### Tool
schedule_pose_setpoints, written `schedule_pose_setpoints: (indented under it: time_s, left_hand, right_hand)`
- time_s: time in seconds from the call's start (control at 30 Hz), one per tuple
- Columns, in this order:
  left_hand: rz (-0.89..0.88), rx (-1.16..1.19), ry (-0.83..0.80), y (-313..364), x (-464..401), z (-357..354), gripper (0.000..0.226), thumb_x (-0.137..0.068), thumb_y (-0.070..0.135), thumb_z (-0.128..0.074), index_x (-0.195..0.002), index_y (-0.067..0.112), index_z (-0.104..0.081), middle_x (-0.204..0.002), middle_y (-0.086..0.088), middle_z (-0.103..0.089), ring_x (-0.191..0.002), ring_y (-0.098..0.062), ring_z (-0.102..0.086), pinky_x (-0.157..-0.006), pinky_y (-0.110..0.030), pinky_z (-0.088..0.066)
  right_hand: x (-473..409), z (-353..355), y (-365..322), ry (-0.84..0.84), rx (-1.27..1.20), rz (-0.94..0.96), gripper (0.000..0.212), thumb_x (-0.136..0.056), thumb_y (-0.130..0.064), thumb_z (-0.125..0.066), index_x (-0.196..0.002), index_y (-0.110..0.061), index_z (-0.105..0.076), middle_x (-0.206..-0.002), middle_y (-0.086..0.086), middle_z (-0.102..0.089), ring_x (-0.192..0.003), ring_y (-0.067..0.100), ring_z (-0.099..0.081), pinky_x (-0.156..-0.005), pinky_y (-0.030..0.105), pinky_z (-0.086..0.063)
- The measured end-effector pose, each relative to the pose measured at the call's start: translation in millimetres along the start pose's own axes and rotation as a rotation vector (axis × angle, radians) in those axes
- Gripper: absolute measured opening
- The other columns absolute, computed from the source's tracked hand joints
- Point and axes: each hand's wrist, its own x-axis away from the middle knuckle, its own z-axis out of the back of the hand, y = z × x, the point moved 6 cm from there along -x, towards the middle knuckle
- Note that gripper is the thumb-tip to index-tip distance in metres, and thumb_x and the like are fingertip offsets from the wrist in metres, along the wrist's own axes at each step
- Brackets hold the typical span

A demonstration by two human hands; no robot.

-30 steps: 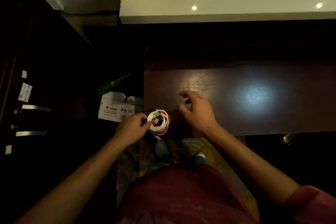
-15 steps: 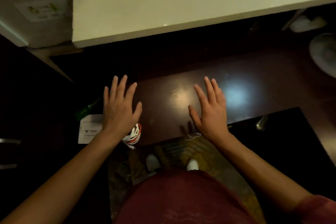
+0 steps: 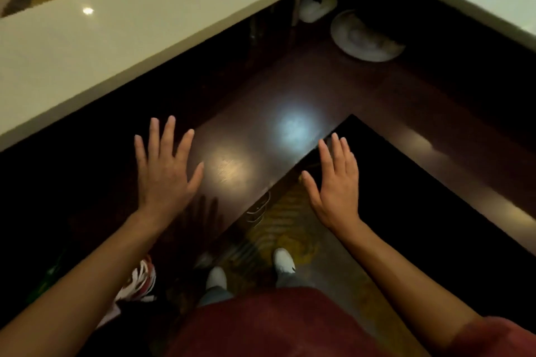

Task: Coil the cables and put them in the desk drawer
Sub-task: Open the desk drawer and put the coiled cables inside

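Left hand (image 3: 165, 171) above the left part of the desk top (image 3: 261, 136), fingers spread, empty. Right hand (image 3: 336, 180) to the right, over the desk's front edge, well apart from left hand, also flat and empty. Coiled cables (image 3: 142, 280) low left, just right of the left forearm, partly hidden by it. Metal handles (image 3: 256, 211) under the desk edge, between the hands. Shoes (image 3: 249, 269) on floor below, near the body. Counter (image 3: 130, 38) behind desk; a plate-like item (image 3: 365, 40) on the desk's far right.
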Motion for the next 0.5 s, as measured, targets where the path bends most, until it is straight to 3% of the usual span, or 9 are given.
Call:
schedule_pose_setpoints:
  time_s: [0.23,0.5]
  left_hand:
    - [-0.245,0.104,-0.027,11.4,-20.4,-25.3,0.068,-0.096,0.050,-0.042,-0.153,0.013,-0.037,-0.166,-0.019,-0.017,-0.156,-0.039,-0.005,-0.123,-0.061,-0.005]
    - [-0.664,0.018,-0.201,30.5,-25.8,-107.5,0.070,-0.098,0.054,-0.035,-0.155,0.014,-0.033,-0.168,-0.014,-0.016,-0.156,-0.034,-0.004,-0.123,-0.061,-0.004]
  right_hand:
    - [64.0,-20.8,7.5,0.051,0.094,-0.310,0.070,-0.101,-0.050,-0.045,-0.158,-0.013,-0.028,-0.167,0.015,-0.020,-0.156,0.032,-0.013,-0.121,0.055,-0.023]
    - [146.0,-95.6,5.7,0.012,-0.055,-0.664,0.071,-0.102,-0.056,-0.039,-0.159,-0.017,-0.025,-0.168,0.010,-0.018,-0.156,0.027,-0.012,-0.123,0.052,-0.021]
